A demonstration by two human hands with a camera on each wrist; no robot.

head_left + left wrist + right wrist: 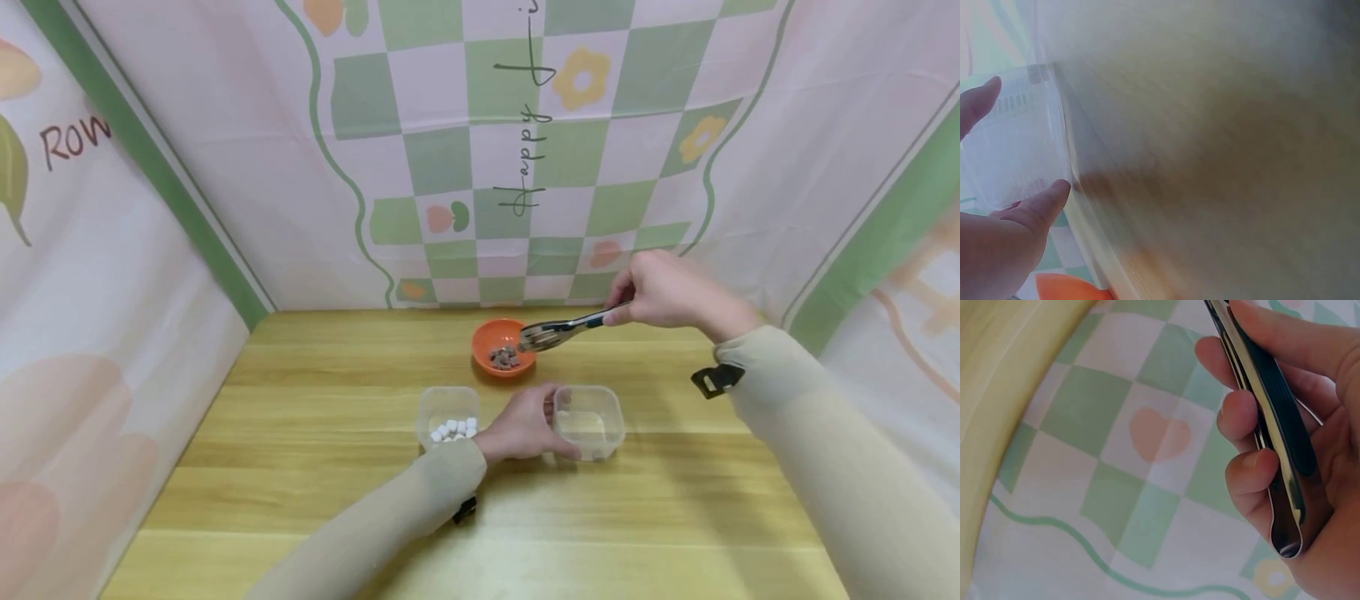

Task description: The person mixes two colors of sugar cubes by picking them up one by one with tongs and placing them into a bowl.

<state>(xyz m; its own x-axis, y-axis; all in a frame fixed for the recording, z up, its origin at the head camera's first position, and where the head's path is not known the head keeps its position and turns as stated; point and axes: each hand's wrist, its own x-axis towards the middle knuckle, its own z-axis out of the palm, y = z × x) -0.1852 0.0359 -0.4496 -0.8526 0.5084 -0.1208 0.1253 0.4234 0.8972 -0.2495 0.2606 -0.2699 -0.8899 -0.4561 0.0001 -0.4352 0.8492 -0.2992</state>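
My right hand point(663, 292) grips metal tongs point(566, 330) with dark handle grips. The slotted head of the tongs overlaps the right rim of an orange bowl point(486, 335), where small brown cubes point(504, 358) lie. In the right wrist view, fingers and thumb wrap both arms of the tongs point(1282, 444). My left hand point(525, 423) holds a clear plastic container point(611, 421) by its left side, thumb at the near side and fingers at the far side. The left wrist view shows this container point(1019, 140) between thumb and fingers.
Left of my left hand, a second clear container point(429, 408) holds several white cubes point(452, 427), partly covered by my sleeve. All stand on a wood-grain table point(315, 433). A printed cloth point(435, 92) hangs behind the table and at both sides.
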